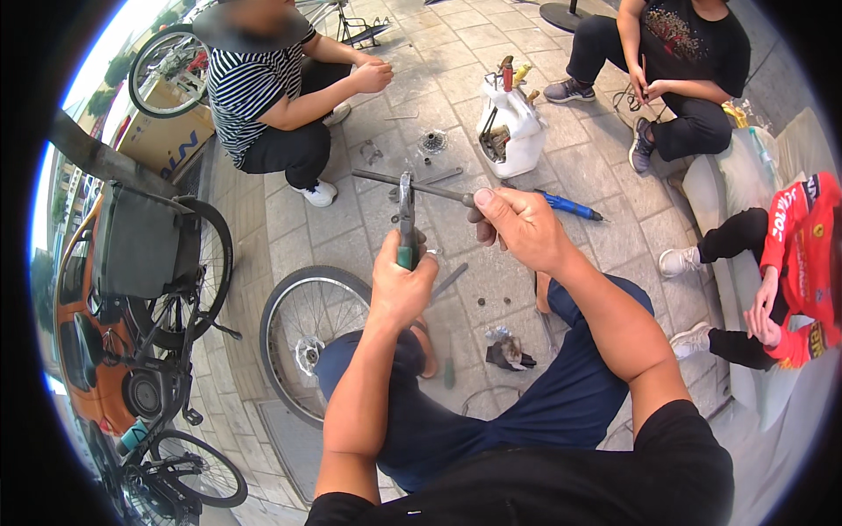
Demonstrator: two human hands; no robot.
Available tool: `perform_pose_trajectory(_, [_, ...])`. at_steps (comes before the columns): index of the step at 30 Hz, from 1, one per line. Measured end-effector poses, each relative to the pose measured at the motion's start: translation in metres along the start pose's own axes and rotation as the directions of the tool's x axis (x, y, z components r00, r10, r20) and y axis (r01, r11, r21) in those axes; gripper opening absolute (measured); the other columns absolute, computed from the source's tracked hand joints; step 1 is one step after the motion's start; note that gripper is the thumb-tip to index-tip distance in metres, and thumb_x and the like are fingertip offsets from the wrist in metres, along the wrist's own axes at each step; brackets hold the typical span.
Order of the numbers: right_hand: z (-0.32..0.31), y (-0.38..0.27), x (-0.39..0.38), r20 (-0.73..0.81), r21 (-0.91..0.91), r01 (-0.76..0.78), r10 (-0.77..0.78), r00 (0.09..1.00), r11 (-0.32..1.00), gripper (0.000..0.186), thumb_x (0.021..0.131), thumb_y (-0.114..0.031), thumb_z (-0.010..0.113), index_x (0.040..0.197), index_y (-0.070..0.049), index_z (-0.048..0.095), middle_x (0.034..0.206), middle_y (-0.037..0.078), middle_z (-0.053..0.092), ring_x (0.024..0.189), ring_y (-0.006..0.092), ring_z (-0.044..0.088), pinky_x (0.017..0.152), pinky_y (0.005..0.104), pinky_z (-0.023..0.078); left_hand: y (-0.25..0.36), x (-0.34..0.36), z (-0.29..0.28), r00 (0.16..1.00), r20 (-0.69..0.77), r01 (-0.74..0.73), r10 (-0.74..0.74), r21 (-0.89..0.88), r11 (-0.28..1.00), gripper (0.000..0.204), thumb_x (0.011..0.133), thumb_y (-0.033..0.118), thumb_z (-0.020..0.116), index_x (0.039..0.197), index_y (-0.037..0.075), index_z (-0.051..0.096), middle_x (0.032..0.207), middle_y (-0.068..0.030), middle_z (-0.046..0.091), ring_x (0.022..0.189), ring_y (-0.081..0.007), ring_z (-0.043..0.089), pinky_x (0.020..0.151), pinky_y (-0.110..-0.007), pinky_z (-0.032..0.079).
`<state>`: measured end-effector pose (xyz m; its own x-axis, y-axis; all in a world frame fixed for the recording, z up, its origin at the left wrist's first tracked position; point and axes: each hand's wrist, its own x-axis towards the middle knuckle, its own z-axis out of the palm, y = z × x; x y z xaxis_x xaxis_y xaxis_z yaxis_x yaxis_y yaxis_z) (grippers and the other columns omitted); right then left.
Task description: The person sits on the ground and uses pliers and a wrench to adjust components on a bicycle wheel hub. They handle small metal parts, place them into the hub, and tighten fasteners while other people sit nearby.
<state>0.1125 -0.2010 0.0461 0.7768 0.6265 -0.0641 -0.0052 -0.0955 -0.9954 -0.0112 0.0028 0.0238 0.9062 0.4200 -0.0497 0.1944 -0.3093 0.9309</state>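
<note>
My left hand (402, 280) is closed round the green handle of a metal tool (405, 202), whose head is on a long dark rod (377, 176). My right hand (517, 223) grips the rod's right end. Below them on the paving lie a long metal bar (450, 280), small round parts (481, 302) and a dark crumpled item (506, 352). A spoked wheel (270, 329) lies beside my left leg. Beyond my hands are a blue cylindrical tool (570, 206), a sprocket (434, 141) and a white cut-open jug (509, 131) holding tools.
A crouching person in stripes (254, 88) is ahead left; another in black (684, 61) sits ahead right. A person in red (794, 254) sits at right on a pale seat (719, 175). Bicycles (175, 263), a cardboard box (171, 145) and an orange car (74, 298) stand at left.
</note>
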Motion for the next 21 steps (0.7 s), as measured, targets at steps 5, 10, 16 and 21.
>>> perform_pose_trajectory(5, [0.0069,0.0011,-0.0007,-0.101,-0.537,0.441,-0.574,0.812,0.719,0.026,0.097,-0.016,0.082,0.113,0.001,0.07,0.096,0.009,0.073,0.074,0.0135,0.07,0.066,0.0315,0.057,0.0013,-0.0004,-0.0002,1.0,-0.001,0.019,-0.019,-0.017,1.0,0.024,0.089,0.011,0.07,0.11,0.001,0.063,0.084,-0.0058,0.064,0.076,-0.0151,0.06,0.071,-0.034,0.052])
perform_pose_trajectory(10, [0.0018,-0.0006,0.0024,-0.038,-0.613,0.538,-0.702,0.712,0.579,0.033,0.093,-0.019,0.085,0.115,0.0,0.07,0.097,0.011,0.073,0.074,0.0158,0.071,0.066,0.0322,0.057,-0.0015,0.0004,0.0016,1.0,0.017,0.009,-0.009,-0.058,0.998,0.021,0.089,0.008,0.07,0.107,0.002,0.062,0.086,-0.0047,0.063,0.077,-0.0135,0.059,0.072,-0.033,0.052])
perform_pose_trajectory(16, [0.0009,-0.0006,-0.0025,-0.063,-0.506,0.369,-0.461,0.885,0.779,0.038,0.089,-0.02,0.087,0.118,-0.002,0.069,0.096,0.01,0.074,0.073,0.0222,0.071,0.064,0.0343,0.057,-0.0069,0.0021,0.0008,0.998,0.033,0.053,-0.051,-0.079,0.995,0.018,0.089,0.007,0.071,0.103,0.003,0.061,0.087,-0.0047,0.064,0.079,-0.0134,0.059,0.074,-0.034,0.052])
perform_pose_trajectory(21, [0.0005,0.001,0.0027,-0.059,-0.605,0.518,-0.683,0.728,0.605,0.036,0.092,-0.021,0.084,0.117,-0.001,0.069,0.095,0.012,0.074,0.074,0.0224,0.071,0.067,0.0356,0.057,-0.0072,0.0016,0.0012,0.998,0.029,0.055,-0.053,-0.067,0.996,0.019,0.088,0.008,0.072,0.102,0.002,0.061,0.088,-0.0055,0.065,0.08,-0.0145,0.06,0.075,-0.034,0.053])
